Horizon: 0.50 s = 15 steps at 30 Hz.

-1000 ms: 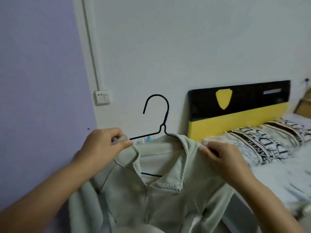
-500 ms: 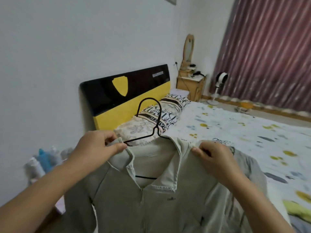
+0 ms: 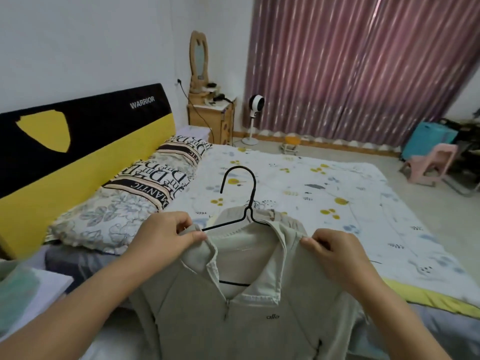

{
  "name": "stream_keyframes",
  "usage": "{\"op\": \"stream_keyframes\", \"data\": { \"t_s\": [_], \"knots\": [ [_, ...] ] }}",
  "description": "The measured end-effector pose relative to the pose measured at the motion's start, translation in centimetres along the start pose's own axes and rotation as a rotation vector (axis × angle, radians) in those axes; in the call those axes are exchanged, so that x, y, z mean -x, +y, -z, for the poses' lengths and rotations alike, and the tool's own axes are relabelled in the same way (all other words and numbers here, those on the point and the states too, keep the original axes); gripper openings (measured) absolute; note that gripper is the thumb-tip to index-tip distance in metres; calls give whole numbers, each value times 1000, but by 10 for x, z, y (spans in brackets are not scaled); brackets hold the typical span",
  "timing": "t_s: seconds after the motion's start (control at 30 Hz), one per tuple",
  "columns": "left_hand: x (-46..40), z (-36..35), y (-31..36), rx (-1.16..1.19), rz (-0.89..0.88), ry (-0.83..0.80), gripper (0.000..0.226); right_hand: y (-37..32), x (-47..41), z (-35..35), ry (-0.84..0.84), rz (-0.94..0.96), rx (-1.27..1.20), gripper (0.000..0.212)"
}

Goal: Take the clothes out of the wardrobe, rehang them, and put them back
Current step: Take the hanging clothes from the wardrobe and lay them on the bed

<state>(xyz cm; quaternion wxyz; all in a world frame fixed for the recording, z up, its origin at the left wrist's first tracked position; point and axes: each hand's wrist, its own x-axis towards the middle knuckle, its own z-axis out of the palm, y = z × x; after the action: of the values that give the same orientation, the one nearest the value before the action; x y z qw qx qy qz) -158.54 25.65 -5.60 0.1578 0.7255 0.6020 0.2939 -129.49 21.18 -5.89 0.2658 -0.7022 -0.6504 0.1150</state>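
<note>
Jacket: hangs between your hands over the bed edge, on the hanger.
Axis: shoulder line runs left to right; hook points up and away from you.
Hands: left hand and right hand each pinch a shoulder, equally near.
Judgement: wardrobe is out of view; you'd carry it level.

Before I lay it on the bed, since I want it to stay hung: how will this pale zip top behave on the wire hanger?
Probably floppy: the pale top sags below both pinching hands, left hand and right hand. The thin black hanger looks light and may slip out.
</note>
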Motion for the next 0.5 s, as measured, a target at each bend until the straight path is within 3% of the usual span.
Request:
{"op": "stream_keyframes", "data": {
  "t_s": [0.5],
  "knots": [
    [-230, -117, 1, 37, -125, -172, 31, 79, -177, -21, 33, -235, 12, 34]
  ]
}}
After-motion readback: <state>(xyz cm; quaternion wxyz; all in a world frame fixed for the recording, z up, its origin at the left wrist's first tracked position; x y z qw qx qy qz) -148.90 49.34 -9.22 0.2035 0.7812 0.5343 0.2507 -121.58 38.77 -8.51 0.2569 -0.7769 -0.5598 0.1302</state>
